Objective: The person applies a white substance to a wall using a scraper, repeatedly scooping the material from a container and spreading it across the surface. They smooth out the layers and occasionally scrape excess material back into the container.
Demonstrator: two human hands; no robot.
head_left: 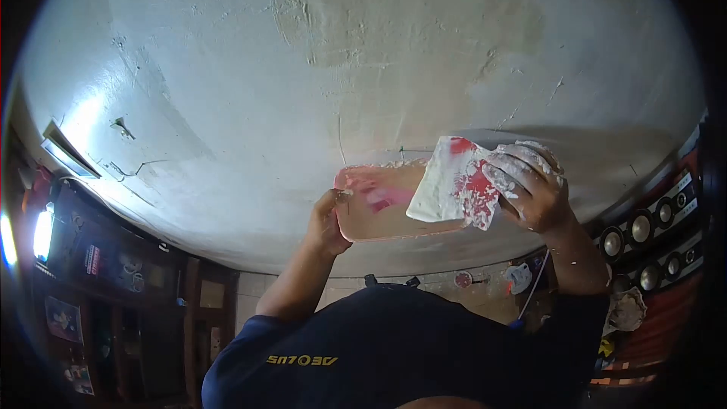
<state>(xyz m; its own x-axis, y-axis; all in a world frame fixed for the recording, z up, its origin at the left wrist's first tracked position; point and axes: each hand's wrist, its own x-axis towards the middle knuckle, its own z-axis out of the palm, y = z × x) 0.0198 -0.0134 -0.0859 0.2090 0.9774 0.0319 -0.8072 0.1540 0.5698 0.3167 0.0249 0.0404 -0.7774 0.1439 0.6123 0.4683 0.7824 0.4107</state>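
A shallow pink tray (379, 231), smeared inside with pale paste, is held at its left end by my left hand (329, 223), with the thumb over the rim. My right hand (530, 185), coated in white paste, grips a red flat spreader (479, 185). White paste covers much of the spreader's face. The spreader overlaps the right end of the tray; whether they touch I cannot tell. Both hands are raised in front of a pale plastered surface (409, 53) with patches and rough marks.
Dark shelving (151, 318) stands at the left, near a bright tube light (44, 233). A lit fixture (70, 150) and loose wires are on the pale surface. Round speakers (641, 229) line the right side. A fan-like object (463, 279) shows behind the dark shirt.
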